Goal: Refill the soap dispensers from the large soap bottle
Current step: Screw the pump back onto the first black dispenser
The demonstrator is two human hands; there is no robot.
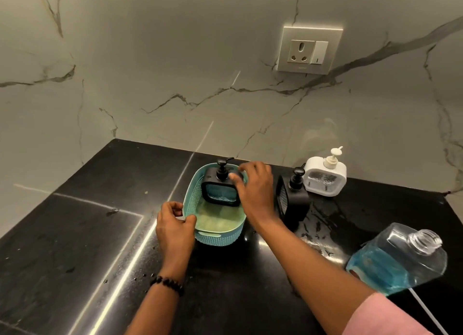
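Note:
A teal perforated basket sits on the black counter. Inside its far end stands a black square soap dispenser with a pump top. My right hand grips that dispenser's right shoulder. My left hand pinches the basket's near-left rim. To the right, a second black dispenser stands on the counter, and a white dispenser stands behind it by the wall. The large clear soap bottle, uncapped and part full of blue liquid, stands at the near right.
The black stone counter meets a marble wall with a power socket. Wet patches and droplets lie on the counter between the black dispenser and the large bottle. My pink sleeve is at the lower right.

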